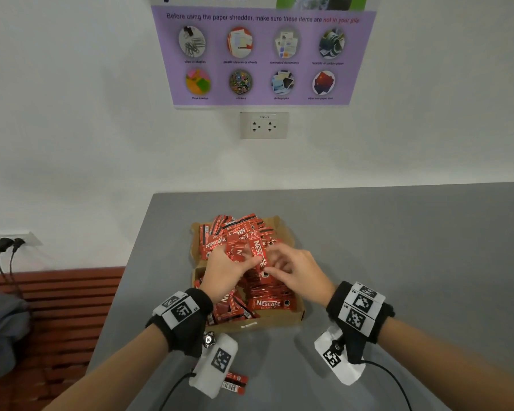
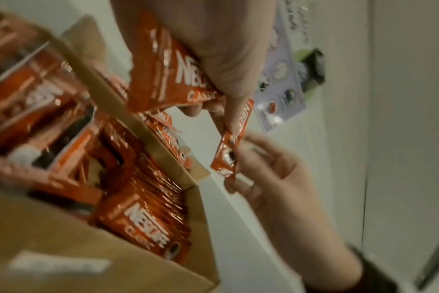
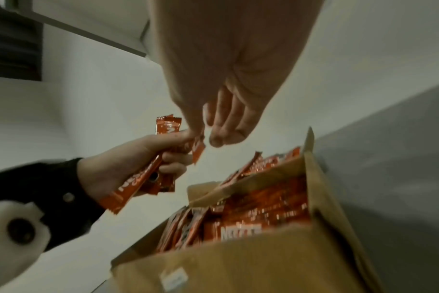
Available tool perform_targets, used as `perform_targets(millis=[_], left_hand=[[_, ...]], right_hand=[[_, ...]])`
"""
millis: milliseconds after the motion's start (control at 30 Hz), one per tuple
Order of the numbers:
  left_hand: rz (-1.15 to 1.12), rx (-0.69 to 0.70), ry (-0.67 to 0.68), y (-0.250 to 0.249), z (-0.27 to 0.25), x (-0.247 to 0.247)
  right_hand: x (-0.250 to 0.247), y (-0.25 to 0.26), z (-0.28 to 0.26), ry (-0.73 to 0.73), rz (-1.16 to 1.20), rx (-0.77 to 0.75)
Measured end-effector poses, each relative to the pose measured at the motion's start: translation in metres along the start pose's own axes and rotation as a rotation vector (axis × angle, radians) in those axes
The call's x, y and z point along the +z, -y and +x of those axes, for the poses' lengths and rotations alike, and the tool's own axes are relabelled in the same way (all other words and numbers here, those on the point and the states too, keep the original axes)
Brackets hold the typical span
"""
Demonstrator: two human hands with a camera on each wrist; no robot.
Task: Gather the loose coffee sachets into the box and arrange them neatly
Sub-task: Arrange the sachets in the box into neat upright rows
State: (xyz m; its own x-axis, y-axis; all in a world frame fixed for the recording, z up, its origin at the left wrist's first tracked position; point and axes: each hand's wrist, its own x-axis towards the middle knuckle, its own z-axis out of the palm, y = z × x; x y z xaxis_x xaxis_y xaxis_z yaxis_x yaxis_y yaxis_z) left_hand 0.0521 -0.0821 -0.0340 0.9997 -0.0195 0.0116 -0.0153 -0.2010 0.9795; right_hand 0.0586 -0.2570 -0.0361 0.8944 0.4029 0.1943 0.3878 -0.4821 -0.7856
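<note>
Two hands: both above the cardboard box (image 1: 291,317)
left hand (image 1: 224,269): clutches a bunch of sachets (image 2: 163,69)
right hand (image 1: 298,272): fingertips pinch one sachet (image 2: 226,152) at its end
box: on grey table (image 1: 398,247), part-filled, sachets piled on far flap
stray sachet (image 1: 235,382): table, near edge

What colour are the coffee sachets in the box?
Red with white lettering; the coffee sachets in the box show best in the head view.

Red sachets (image 1: 251,232) heaped loosely across the open cardboard box (image 1: 279,320); one row (image 1: 269,293) upright.
</note>
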Motion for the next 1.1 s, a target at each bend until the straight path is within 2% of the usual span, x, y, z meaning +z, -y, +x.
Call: perform_targets(millis=[67, 133, 167, 267, 333, 433, 600, 767, 1100], left_hand=[[-0.017, -0.021, 0.028, 0.002, -0.002, 0.001], [0.098, -0.002, 0.086, 0.005, -0.003, -0.001], [0.207, 0.014, 0.141, 0.005, -0.004, -0.005], [0.643, 0.045, 0.442, 0.008, -0.004, -0.019], [0.861, 0.076, 0.595, 0.013, -0.005, -0.029], [0.89, 0.104, 0.697, 0.022, -0.007, -0.037], [0.949, 0.23, 0.736, 0.03, -0.015, -0.036], [1.062, 0.231, 0.751, 0.032, -0.02, -0.032], [1.018, 0.239, 0.832, 0.034, -0.01, -0.04]], right_hand=[[0.005, -0.007, -0.006, -0.028, -0.026, 0.029], [0.003, -0.009, -0.009, -0.034, -0.054, 0.075], [0.0, -0.01, -0.01, 0.003, -0.077, 0.098], [-0.01, -0.014, -0.014, 0.235, -0.198, 0.163], [-0.014, -0.015, -0.017, 0.342, -0.307, 0.162], [-0.014, -0.011, -0.018, 0.416, -0.421, 0.164], [-0.006, -0.008, -0.015, 0.45, -0.574, 0.108], [-0.001, -0.009, -0.014, 0.449, -0.582, 0.137], [0.009, -0.012, -0.017, 0.456, -0.658, 0.108]])
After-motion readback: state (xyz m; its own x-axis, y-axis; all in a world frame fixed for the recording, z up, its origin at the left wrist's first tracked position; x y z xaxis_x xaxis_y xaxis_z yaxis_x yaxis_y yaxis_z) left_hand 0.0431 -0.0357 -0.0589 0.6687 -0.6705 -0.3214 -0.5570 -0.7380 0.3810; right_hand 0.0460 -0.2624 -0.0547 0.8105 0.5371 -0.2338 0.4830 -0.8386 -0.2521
